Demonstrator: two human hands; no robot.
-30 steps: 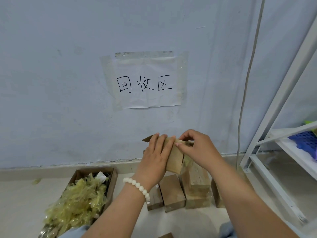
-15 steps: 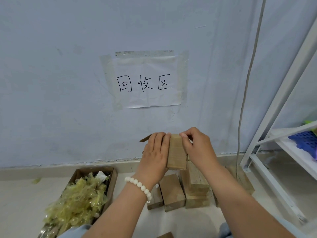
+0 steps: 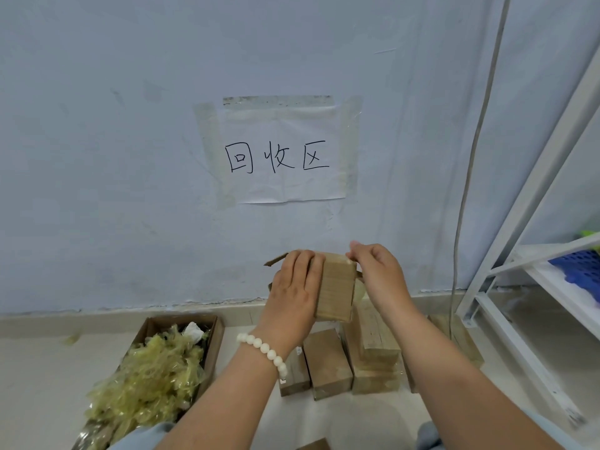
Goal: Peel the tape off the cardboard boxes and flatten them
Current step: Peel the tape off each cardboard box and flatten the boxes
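Well, only the head view is available. The left hand [image 3: 297,289], with a white bead bracelet [image 3: 264,350] on its wrist, holds a small cardboard box [image 3: 336,290] up in front of the wall. Its fingers are pressed together and wrapped over the box's left side, and the thumb is hidden behind it. The right hand [image 3: 378,276] meets the box from the other side, thumb and forefinger pinching at the upper right corner. Whether a tape end sits between those fingertips is hard to tell, though a pale translucent strip [image 3: 359,291] seems to hang just under that hand. A loose brown flap [image 3: 276,258] sticks out past the left hand's knuckles.

Directly below both hands, more taped boxes [image 3: 328,362] stand on the floor, some of them stacked beneath the right wrist. Below and to the left of the left forearm, an open carton [image 3: 215,344] holds a heap of crumpled yellowish tape [image 3: 156,375]. Above the hands, a handwritten paper sign [image 3: 282,154] is taped to the wall. Off to the right of the right hand stands a white shelf frame [image 3: 535,196] with a blue basket [image 3: 578,267], and a cable [image 3: 467,190] hangs between it and the hands.
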